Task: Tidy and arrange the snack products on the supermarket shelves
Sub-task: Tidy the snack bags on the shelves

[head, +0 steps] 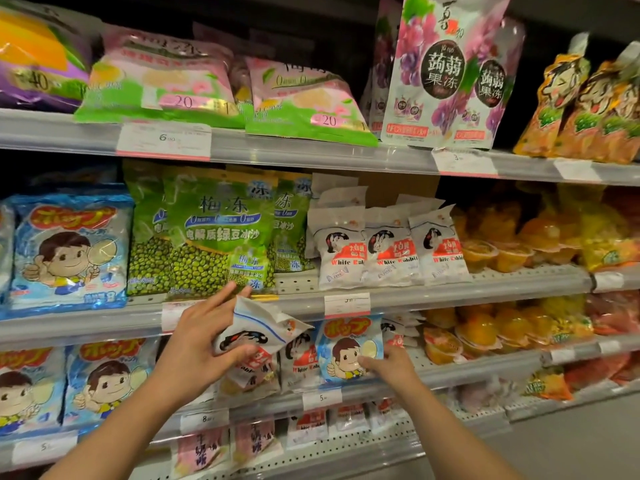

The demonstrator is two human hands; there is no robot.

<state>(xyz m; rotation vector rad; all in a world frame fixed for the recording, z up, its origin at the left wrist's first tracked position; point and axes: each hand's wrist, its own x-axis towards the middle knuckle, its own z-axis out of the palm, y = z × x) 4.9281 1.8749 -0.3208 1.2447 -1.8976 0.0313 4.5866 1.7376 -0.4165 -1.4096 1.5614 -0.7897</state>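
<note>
At the third shelf's front edge (346,389), left hand (194,344) grasps a tilted white candy bag (259,329); right hand (388,367) pinches a misplaced blue lollipop bag (349,344). Sorting looks unfinished.

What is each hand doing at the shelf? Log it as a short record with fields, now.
left hand: left hand holds a white candy bag, tilted, in front of the shelf edge
right hand: right hand grips the small blue cartoon bag standing on the lower shelf
beside blue bag: White Rabbit bags to its left
shelf above: row of three White Rabbit bags, green mung bean bags
far right: orange jelly cups
price tags: along each shelf rail; print too blurred to read
</note>
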